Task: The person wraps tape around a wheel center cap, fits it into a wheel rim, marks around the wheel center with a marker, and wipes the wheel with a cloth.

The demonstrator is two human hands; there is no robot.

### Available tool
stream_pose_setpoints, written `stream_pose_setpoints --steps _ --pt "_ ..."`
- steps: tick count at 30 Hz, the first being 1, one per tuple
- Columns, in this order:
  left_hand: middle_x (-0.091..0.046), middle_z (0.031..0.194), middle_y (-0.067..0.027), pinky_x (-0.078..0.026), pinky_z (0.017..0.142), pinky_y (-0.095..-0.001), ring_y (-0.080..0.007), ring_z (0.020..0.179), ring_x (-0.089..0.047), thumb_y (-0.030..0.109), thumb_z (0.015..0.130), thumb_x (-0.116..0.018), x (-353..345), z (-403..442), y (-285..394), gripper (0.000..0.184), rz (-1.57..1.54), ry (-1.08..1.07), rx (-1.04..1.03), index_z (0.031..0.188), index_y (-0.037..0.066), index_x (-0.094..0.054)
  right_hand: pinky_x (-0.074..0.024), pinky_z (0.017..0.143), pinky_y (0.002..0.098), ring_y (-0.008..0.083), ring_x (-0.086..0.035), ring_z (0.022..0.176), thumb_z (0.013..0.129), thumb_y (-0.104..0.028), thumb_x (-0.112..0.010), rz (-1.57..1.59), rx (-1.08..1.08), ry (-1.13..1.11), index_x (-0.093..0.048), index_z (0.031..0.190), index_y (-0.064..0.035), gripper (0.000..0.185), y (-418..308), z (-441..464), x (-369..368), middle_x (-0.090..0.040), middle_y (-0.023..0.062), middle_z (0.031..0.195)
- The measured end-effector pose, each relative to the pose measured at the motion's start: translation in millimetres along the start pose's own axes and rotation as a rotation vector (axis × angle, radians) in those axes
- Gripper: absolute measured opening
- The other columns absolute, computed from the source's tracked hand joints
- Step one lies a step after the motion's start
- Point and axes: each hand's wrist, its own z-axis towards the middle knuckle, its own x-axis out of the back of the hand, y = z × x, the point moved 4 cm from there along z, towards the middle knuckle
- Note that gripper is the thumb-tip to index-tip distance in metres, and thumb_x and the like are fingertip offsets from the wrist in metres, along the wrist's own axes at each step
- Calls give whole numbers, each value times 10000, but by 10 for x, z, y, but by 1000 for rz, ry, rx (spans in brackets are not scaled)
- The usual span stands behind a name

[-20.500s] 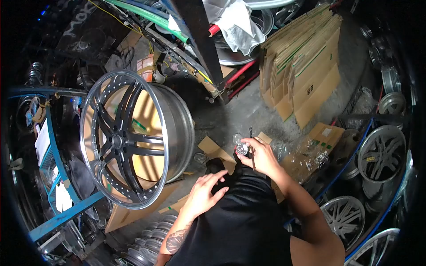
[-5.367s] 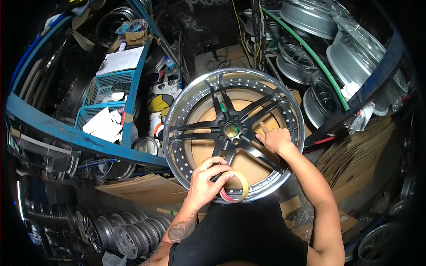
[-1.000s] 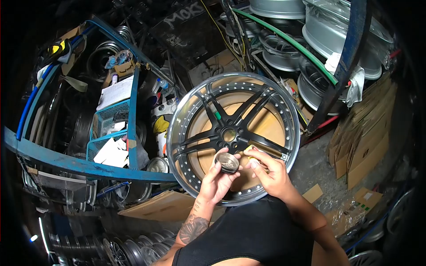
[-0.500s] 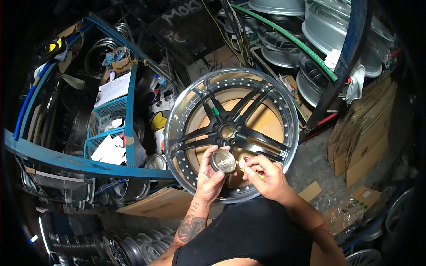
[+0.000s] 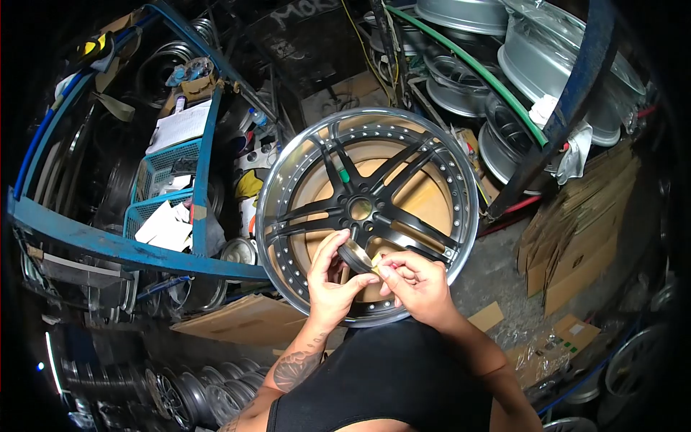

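My left hand (image 5: 329,291) grips a round, dark-edged wheel centre cap (image 5: 354,256), its silvery face tilted to the right. Close against that face, my right hand (image 5: 419,283) pinches a small pale-yellow piece (image 5: 376,261); its kind is too small to make out. Both hands are above the lower part of a large wheel (image 5: 392,173) with black twin spokes and a polished lip. A strip of green tape (image 5: 344,176) sticks to one spoke. The wheel's open centre bore shows just above the cap.
On the left, a blue metal rack (image 5: 144,241) holds teal baskets (image 5: 169,169) with papers. Silver wheels (image 5: 461,86) are stacked at the upper right behind a green hose (image 5: 468,65). Flattened cardboard (image 5: 576,223) leans at the right. More wheels (image 5: 191,396) lie lower left.
My left hand has tipped the cap from facing up at me to nearly edge-on, facing right. My right hand has moved slightly left, bringing the yellow piece against it. The view has shifted a little.
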Motion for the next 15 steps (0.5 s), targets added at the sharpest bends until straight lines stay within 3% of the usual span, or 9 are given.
stream_pose_setpoints --steps 6,9,12,15 --pt "-508 1503 -108 -523 1038 -331 -187 1268 -592 10 702 -939 30 23 108 816 217 25 -129 1435 57 -581 -555 560 240 108 -719 736 1042 -73 -615 -148 52 -19 -672 1169 49 185 -80 12 -19 -752 103 902" --pt "-506 1508 -103 -517 1036 -327 -186 1270 -588 22 712 -936 8 22 87 811 116 35 -102 1439 63 -578 -582 601 261 124 -731 754 1032 -36 -590 -218 107 -26 -668 1162 47 173 -49 12 -15 -753 118 935" --pt "-477 1538 -113 -461 1126 -355 -218 1375 -519 7 699 -932 -5 2 62 886 78 9 -57 1484 52 -523 -612 661 289 151 -748 783 1006 5 -584 -336 240 -11 -663 1155 50 174 -50 11 -22 -749 141 982" --pt "-474 1537 -109 -465 1114 -350 -208 1353 -526 -11 718 -916 -10 3 23 872 13 28 7 1488 51 -511 -627 708 302 175 -762 810 978 36 -594 -429 331 -1 -660 1152 54 187 -54 0 -38 -743 164 1020"
